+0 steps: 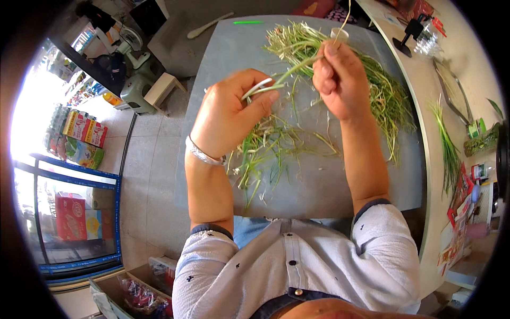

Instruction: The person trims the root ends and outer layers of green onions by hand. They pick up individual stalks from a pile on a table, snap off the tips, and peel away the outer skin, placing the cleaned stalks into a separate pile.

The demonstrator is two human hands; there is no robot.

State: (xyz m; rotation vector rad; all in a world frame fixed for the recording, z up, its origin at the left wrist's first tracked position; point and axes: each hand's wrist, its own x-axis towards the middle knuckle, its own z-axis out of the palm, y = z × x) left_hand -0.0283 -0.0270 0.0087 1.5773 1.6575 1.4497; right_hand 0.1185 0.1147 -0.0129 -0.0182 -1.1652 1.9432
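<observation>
Thin scallion-like stalks (297, 68) stretch between my two hands above a grey table (223, 52). My left hand (229, 113), with a silvery bracelet at the wrist, grips them near their white ends, which poke out past the thumb. Pinched in the fingers of my right hand (338, 77) is the other part of the stalks, and a thin dry strand (346, 20) rises above that fist. Behind the right hand and forearm lies a large heap of similar greens (388, 93), partly hidden. Loose trimmings (259, 155) are scattered below and between the hands.
At the table's far edge lie a bright green stick-like object (248, 22) and a pale cup (339, 34). A separate bunch of green stalks (446, 147) rests on the pale counter to the right. Leftward stand a small stool (163, 89) and a blue-edged glass case (79, 183).
</observation>
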